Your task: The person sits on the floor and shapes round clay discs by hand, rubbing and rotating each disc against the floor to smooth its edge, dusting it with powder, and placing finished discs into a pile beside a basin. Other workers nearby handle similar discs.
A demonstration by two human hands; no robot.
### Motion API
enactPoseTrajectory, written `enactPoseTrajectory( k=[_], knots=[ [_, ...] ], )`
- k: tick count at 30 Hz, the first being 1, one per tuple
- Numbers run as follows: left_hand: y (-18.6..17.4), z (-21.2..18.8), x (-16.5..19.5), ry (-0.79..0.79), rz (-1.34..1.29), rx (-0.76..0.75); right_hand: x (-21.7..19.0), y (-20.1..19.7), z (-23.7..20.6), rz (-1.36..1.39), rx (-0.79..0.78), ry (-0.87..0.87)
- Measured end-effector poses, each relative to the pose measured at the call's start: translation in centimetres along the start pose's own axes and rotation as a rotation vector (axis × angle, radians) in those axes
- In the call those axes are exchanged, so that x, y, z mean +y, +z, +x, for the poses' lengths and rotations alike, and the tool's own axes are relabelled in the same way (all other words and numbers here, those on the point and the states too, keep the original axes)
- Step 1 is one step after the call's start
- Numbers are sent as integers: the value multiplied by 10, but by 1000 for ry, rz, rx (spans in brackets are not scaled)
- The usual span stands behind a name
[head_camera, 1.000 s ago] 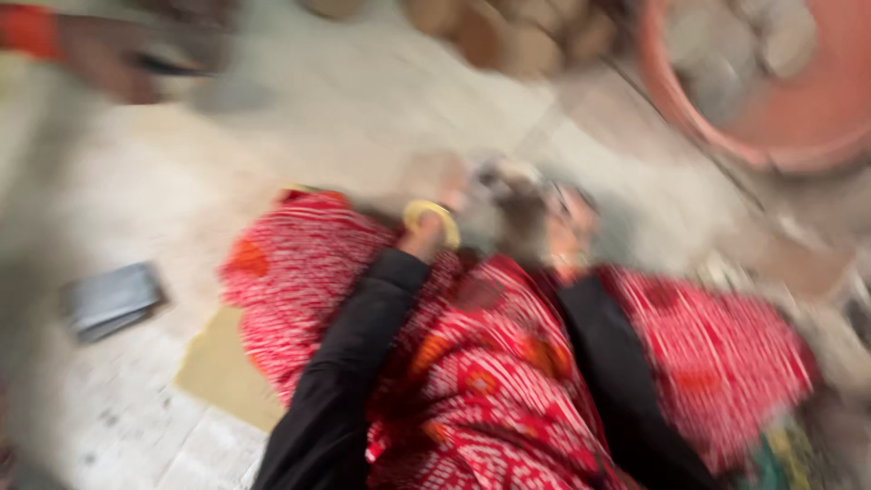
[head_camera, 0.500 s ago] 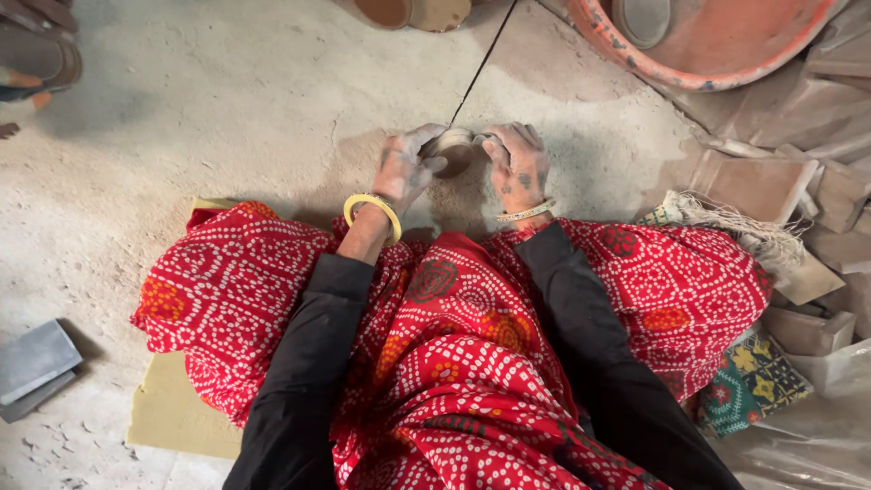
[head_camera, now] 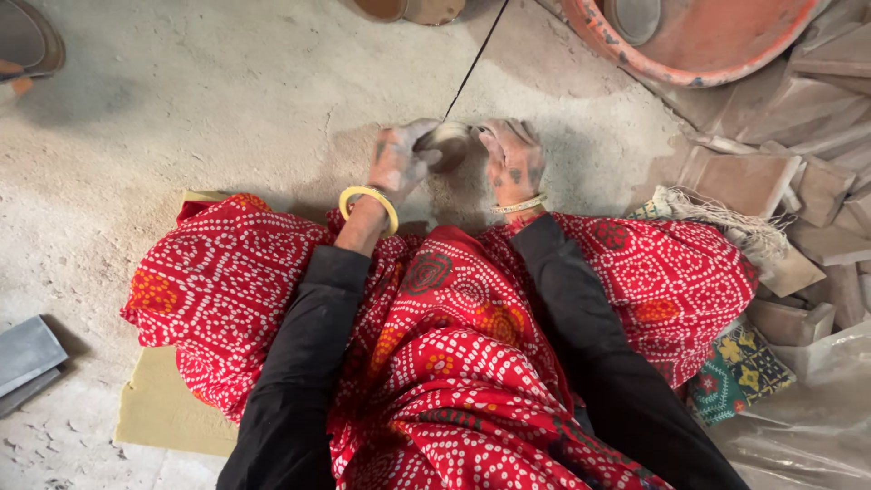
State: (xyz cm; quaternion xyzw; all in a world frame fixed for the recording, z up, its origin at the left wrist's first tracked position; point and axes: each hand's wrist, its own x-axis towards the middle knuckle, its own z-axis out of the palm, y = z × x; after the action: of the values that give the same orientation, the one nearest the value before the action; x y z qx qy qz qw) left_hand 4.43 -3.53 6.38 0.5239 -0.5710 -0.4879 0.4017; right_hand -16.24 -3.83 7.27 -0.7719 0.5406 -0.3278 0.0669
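Both my hands meet in front of my knees over the sandy floor. My left hand (head_camera: 399, 163), with a yellow bangle on its wrist, grips one side of a small round clay-coloured piece (head_camera: 449, 145). My right hand (head_camera: 513, 165), dusty and wearing a thin bangle, holds the other side. A thin dark string (head_camera: 474, 56) runs from the piece up and away towards the top of the view. My arms are in black sleeves, and a red dotted cloth (head_camera: 454, 363) covers my lap.
A large orange clay basin (head_camera: 708, 54) stands at the top right. Flat clay slabs (head_camera: 771, 181) pile along the right, with a frayed cloth and patterned fabric beside them. A yellow mat (head_camera: 168, 408) lies under me; grey slabs (head_camera: 27, 358) sit at the left edge.
The view has steadied from a blurred swing. My hands stay together on the small round piece, and the string is still stretched upward.
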Motion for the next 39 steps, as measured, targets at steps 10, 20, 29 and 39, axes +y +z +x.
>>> enactPoseTrajectory(
  k=[10,20,29,39],
  knots=[
    [-9,0,-1,68,219,-66,2,20,-15,212,77,156],
    [2,1,-9,14,75,-22,-27,22,3,-32,195,-154],
    [17,12,-63,133,142,-27,-24,14,11,-70,123,-474],
    [19,31,-74,86,162,-78,-16,29,2,57,210,-283]
  ],
)
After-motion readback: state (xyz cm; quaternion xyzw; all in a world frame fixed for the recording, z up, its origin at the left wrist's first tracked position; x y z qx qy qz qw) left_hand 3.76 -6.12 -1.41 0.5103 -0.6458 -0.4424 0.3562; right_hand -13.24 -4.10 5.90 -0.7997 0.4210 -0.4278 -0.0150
